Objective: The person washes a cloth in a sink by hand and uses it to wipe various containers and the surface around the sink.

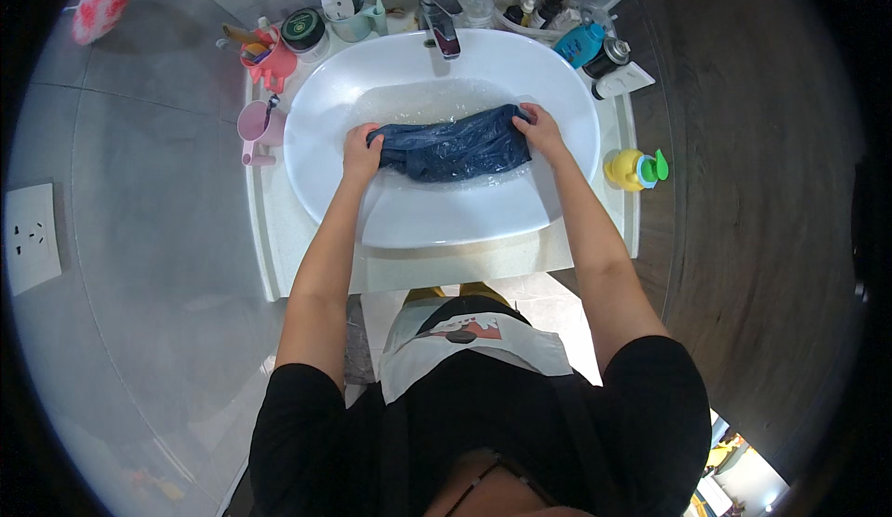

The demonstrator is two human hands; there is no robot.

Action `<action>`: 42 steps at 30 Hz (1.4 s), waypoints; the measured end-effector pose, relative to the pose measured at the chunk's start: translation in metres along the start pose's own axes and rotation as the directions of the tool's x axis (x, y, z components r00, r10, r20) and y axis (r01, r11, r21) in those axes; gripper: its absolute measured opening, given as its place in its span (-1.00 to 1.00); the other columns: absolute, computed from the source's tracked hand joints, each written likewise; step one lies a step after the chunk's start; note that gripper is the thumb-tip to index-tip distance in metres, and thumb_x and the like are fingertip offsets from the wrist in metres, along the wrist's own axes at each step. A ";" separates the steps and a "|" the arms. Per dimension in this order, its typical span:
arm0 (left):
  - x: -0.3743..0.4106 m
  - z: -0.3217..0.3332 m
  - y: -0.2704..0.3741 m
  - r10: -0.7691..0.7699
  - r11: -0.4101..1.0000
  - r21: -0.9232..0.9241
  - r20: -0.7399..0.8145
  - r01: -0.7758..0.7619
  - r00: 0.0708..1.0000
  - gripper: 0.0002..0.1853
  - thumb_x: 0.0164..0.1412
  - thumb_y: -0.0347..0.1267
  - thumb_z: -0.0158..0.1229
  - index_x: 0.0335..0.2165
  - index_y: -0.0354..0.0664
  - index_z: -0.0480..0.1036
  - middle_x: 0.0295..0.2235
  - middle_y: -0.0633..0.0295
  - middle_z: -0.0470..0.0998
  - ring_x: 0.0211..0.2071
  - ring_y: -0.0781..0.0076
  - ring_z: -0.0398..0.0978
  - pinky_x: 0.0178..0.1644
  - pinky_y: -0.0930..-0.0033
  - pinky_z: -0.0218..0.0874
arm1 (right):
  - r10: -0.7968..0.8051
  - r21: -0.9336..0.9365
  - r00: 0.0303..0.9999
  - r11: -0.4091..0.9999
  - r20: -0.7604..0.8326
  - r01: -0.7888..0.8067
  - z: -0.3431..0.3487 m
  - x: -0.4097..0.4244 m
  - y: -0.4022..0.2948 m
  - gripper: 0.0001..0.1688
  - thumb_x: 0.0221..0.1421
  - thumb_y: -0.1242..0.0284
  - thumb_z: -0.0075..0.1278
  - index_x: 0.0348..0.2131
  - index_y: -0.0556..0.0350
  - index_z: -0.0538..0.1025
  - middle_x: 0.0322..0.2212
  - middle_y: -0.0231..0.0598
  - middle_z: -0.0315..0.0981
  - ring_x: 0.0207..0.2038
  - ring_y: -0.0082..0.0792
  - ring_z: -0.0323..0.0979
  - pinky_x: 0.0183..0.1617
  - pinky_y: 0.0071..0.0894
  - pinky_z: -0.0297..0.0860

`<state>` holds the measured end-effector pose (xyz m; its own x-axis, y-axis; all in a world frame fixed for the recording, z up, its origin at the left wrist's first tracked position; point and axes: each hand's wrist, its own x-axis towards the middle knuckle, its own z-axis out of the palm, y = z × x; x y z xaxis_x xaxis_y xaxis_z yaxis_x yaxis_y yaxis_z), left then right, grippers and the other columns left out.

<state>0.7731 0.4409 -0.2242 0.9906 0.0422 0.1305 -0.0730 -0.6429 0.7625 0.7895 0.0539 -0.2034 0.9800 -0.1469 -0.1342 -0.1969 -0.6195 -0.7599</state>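
Note:
A wet dark blue cloth (453, 148), perhaps a garment, stretches across the white washbasin (446, 228). Sudsy water (425, 102) surrounds it, and its lower side dips into the water. My left hand (362, 152) pinches the cloth's left end between thumb and fingers. At the upper right corner, my right hand (540, 129) grips the other end with the thumb in front. The cloth hangs in folds between both hands. Above the basin's far rim stands a chrome faucet (441, 19); I see no stream from it.
Along the left of the counter (268, 238) are a pink mug (259, 125), a coral cup (273, 60) and a dark-lidded jar (305, 31). A blue bottle (580, 44), a white tube (622, 81) and a yellow pump bottle (631, 170) line the right. Tiled wall (160, 168) bounds the left.

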 end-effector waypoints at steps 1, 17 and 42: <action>-0.002 -0.006 0.007 0.012 0.999 0.047 -0.010 -0.012 1.000 -0.81 0.02 -0.41 0.13 -0.31 -0.16 0.47 -0.32 0.18 0.47 -0.22 0.25 0.37 -0.12 0.32 0.20 | -0.010 -0.029 0.999 1.000 -0.044 0.009 0.002 -0.003 -0.008 -0.56 -0.08 0.27 0.11 -0.19 0.09 0.48 -0.22 -0.03 0.44 -0.18 -0.16 0.42 -0.10 -0.26 0.34; -0.025 0.004 0.043 0.185 0.957 0.193 0.168 -0.216 0.968 -0.67 -0.18 -0.30 0.30 -0.31 -0.02 0.52 -0.15 0.21 0.43 -0.09 0.10 0.34 -0.08 0.20 0.20 | 0.370 -0.451 0.928 0.834 0.031 -0.318 0.034 -0.040 -0.068 -0.58 -0.03 0.06 0.02 -0.29 -0.05 0.48 -0.38 -0.16 0.50 -0.24 -0.09 0.45 -0.19 -0.15 0.35; -0.028 -0.108 0.097 -0.092 0.759 -0.528 0.492 0.381 0.865 -0.87 0.00 -0.49 0.22 -0.45 -0.20 0.39 -0.53 0.45 0.41 -0.46 0.73 0.30 -0.35 0.64 0.13 | 0.229 0.898 0.949 0.334 0.218 -0.288 -0.055 -0.042 -0.127 -0.77 0.15 0.39 -0.25 -0.26 0.18 0.33 -0.38 -0.15 0.45 -0.36 -0.26 0.49 -0.22 -0.30 0.46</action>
<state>0.7259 0.4597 -0.0851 0.9211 -0.2812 -0.2691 0.2604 -0.0687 0.9631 0.7720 0.0959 -0.0660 0.8906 -0.1129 -0.4405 -0.3220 0.5276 -0.7861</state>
